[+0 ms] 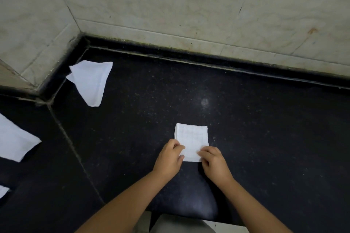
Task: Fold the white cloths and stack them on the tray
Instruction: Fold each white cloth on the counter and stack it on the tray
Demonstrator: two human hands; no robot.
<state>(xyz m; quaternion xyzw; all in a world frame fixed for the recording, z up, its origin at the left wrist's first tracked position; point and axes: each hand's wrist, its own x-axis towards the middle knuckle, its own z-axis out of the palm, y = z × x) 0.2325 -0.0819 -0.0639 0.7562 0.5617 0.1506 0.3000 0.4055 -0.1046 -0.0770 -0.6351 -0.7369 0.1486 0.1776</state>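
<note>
A small white cloth (pixel 191 136), folded into a neat rectangle, lies flat on the black counter (pixel 265 138) in front of me. My left hand (pixel 168 159) pinches its near left edge. My right hand (pixel 213 161) pinches its near right corner. A second white cloth (pixel 91 81), loosely folded into a triangle, lies at the back left near the wall corner. A third white cloth (pixel 13 140) lies spread at the left edge of the view. No tray is in view.
Pale tiled walls (pixel 189 5) close off the counter at the back and left. A seam (pixel 72 143) runs diagonally through the counter on the left. A scrap of white (pixel 2 191) shows at the lower left edge.
</note>
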